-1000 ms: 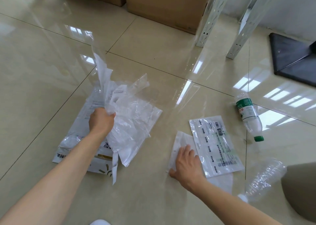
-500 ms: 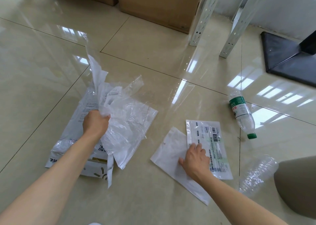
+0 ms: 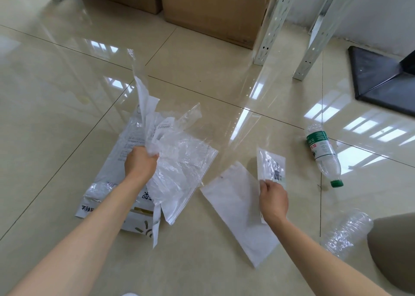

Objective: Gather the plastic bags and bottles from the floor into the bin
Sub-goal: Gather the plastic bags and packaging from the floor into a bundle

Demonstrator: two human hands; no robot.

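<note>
My left hand [image 3: 141,163] is closed on a bunch of crumpled clear plastic bags [image 3: 179,165], held just above a large white printed bag [image 3: 107,183] that lies flat on the tiled floor. My right hand [image 3: 272,198] pinches the near edge of a small clear printed bag [image 3: 270,164] and lifts it upright off the floor. Left of that hand a white flat bag [image 3: 238,208] lies on the tiles. A bottle with a green label and green cap [image 3: 323,155] lies to the right. A clear crushed bottle [image 3: 347,234] lies at the lower right.
Two cardboard boxes [image 3: 215,8] stand at the back. White metal shelf legs [image 3: 270,30] rise to their right. A black flat base [image 3: 381,77] sits at the far right. A grey-brown rounded shape [image 3: 395,250] fills the lower right corner.
My right hand has closed on the small printed bag and raised it on edge; it lay flat before. The white flat bag under it is uncovered. My left hand keeps its bunch.
</note>
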